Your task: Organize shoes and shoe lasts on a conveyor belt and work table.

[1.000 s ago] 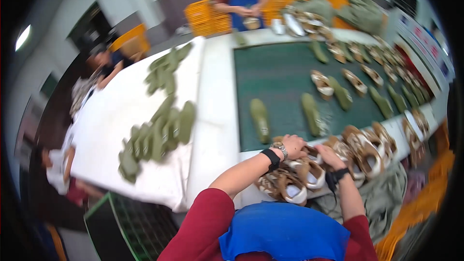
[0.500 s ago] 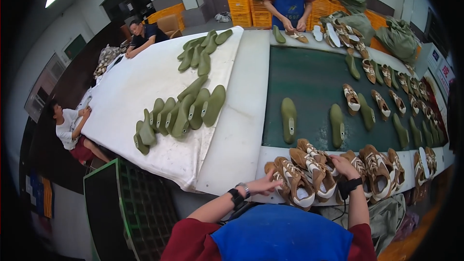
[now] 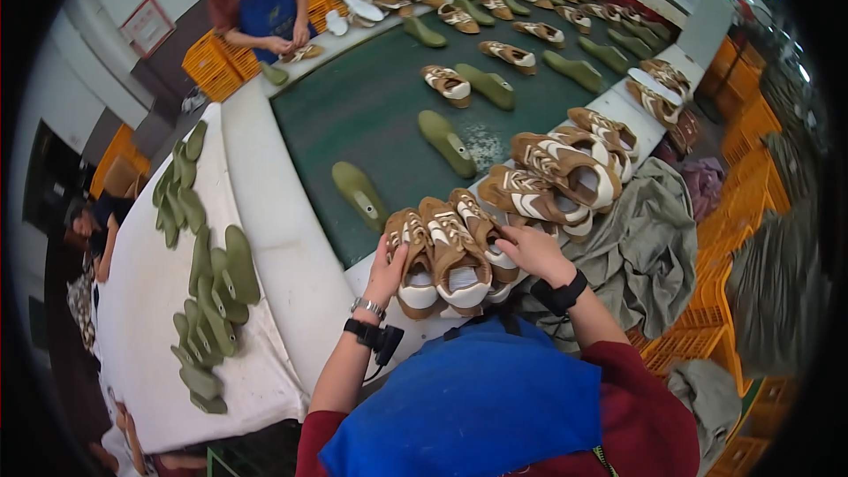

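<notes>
A cluster of brown-and-white lace-up sneakers [image 3: 453, 252] stands at the near edge of the white ledge, toes pointing away from me. My left hand [image 3: 386, 272] is closed against the outer side of the leftmost sneaker [image 3: 412, 256]. From the other side my right hand [image 3: 533, 252] grips the rightmost sneaker [image 3: 478, 223] of the cluster, its fingers partly hidden behind the shoe. Just beyond, a green shoe last [image 3: 359, 194] lies on the dark green belt [image 3: 327, 137]. More sneakers [image 3: 565, 168] are heaped along the ledge to the right.
Green lasts and sneakers sit in rows across the belt. A white-covered table [image 3: 150, 318] at left carries several piled lasts [image 3: 212, 300]. Across the belt, a co-worker in a blue apron [image 3: 268, 18] handles a shoe. Orange crates [image 3: 707, 318] and grey-green cloth [image 3: 636, 247] lie at right.
The view has swung to the right. My left hand, earlier spread beside the sneakers, now closes on the leftmost one. My right hand has come to the cluster's other side.
</notes>
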